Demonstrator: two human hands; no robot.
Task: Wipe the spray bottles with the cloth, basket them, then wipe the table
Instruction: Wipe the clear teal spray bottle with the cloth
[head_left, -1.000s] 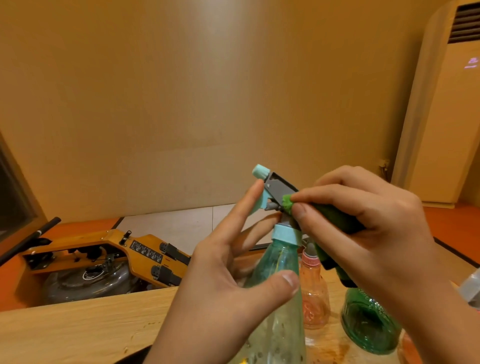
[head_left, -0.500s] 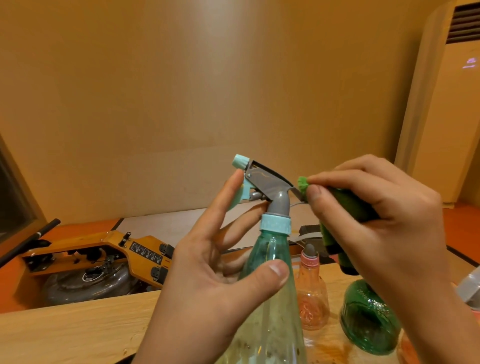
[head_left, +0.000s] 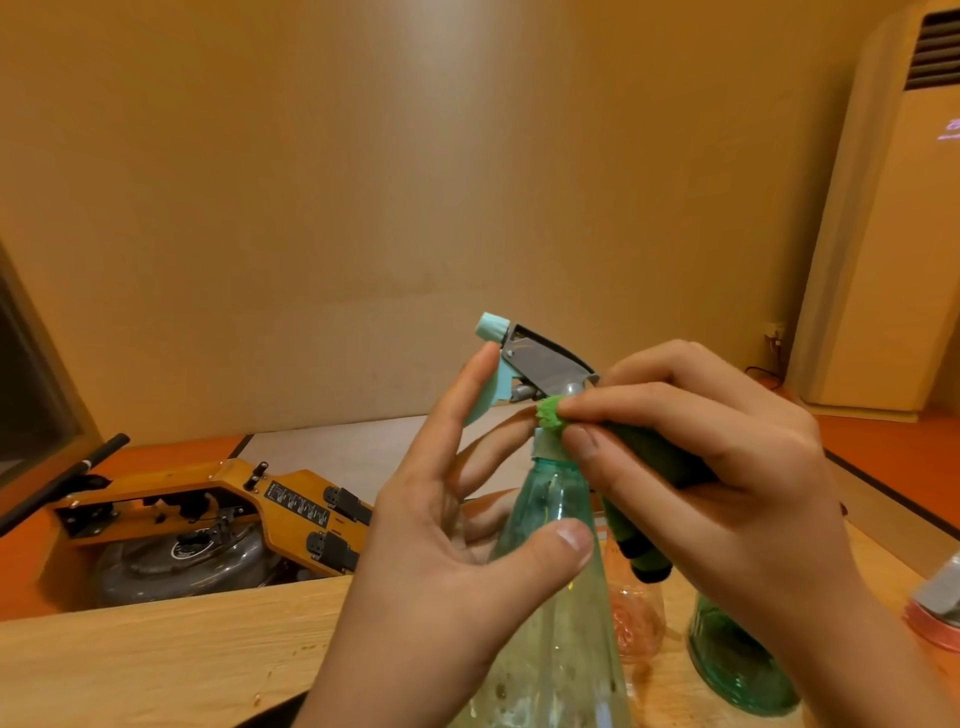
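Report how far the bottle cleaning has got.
Done: nothing shows as finished. In hand: the left hand holds the teal spray bottle while the right hand presses the green cloth against its neck. Left: the orange bottle and green bottle stand on the table, then basketing and wiping the table.

Warm, yellowish, dim indoor light fills the view. The wall (head_left: 363, 182) is brightest near the top centre and darker toward the left edge. The wide lens bends the standing air conditioner (head_left: 883, 249) at the right edge. The spray bottle (head_left: 558, 597) looks slightly soft.
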